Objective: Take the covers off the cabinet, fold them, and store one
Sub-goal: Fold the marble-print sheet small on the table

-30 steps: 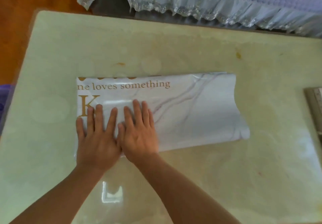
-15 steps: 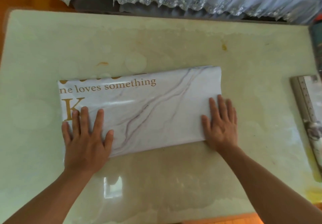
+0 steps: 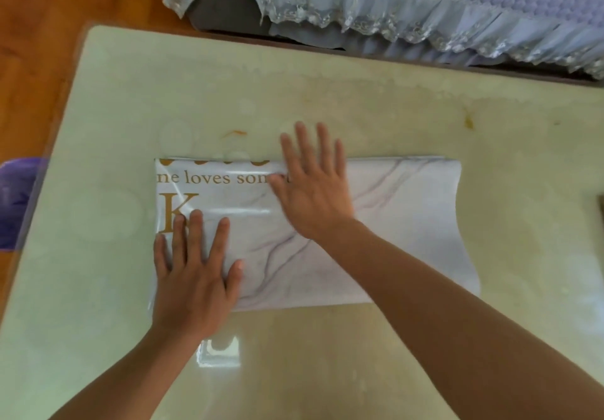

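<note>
A folded white marble-print cover (image 3: 402, 223) with gold lettering lies flat on the pale glossy table (image 3: 327, 109). My left hand (image 3: 192, 275) presses palm-down on the cover's near left corner, fingers spread. My right hand (image 3: 313, 184) lies flat over the middle of the cover's far edge, fingers apart and reaching past that edge, slightly blurred. The cover's right end curls up a little off the table. Neither hand grips anything.
A sofa with a lilac lace-trimmed cover (image 3: 425, 4) runs along the table's far side. Wooden floor (image 3: 49, 27) shows at the left, with a purple object (image 3: 16, 200) beside the table's left edge. A dark item's edge (image 3: 600, 204) peeks in at the right.
My right hand has gone from the cover's near right corner to the middle of its far edge. The left hand stays pressed on the near left corner. The right end has sprung up slightly.
</note>
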